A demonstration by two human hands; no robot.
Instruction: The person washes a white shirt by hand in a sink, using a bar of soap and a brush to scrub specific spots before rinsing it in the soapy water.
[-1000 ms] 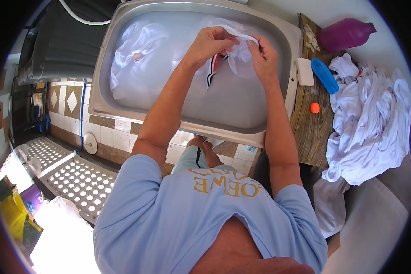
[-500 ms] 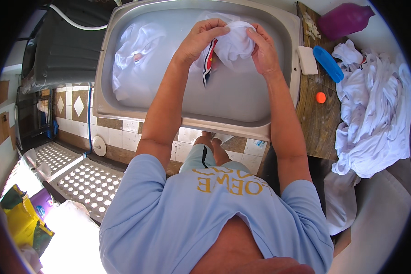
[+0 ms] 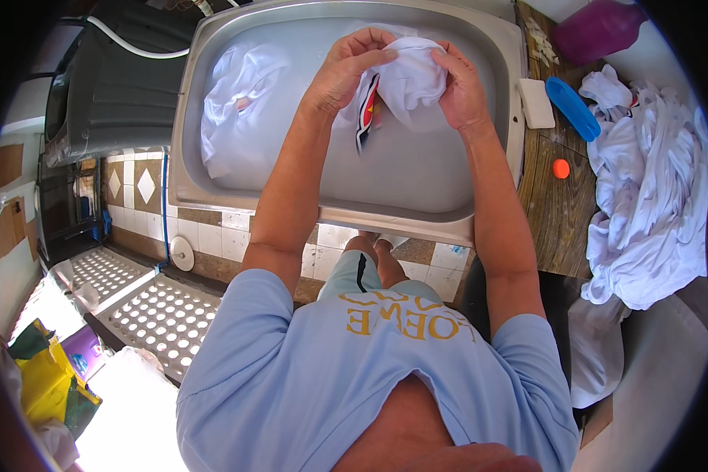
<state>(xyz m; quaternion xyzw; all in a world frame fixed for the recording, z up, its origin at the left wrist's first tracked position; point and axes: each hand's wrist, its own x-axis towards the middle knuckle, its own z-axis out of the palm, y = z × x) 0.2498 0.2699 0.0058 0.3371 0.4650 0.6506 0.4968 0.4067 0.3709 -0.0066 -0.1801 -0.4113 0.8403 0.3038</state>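
Observation:
A wet white garment (image 3: 415, 77) is stretched between my hands over the far right half of a metal basin (image 3: 385, 222) of cloudy water. My left hand (image 3: 352, 69) pinches its left edge between thumb and fingers. At the opposite edge, my right hand (image 3: 462, 85) grips the cloth the same way. A dark, red and white striped trim (image 3: 367, 114) hangs from the garment below my left hand, its tip at the water. Part of the garment trails in the water. Another white garment (image 3: 242, 90) floats, partly sunk, on the left side of the basin.
On the wooden counter (image 3: 554, 228) at right lie a cream bar (image 3: 536, 103), a blue tray (image 3: 572, 108), an orange cap (image 3: 561, 168) and a heap of white clothes (image 3: 645, 197). A purple bottle (image 3: 599, 31) lies behind. A dark tub (image 3: 130, 79) stands left of the basin.
The whole view has shifted slightly. Between my hands the white cloth hangs a little flatter and wider; both hands keep their grip on it.

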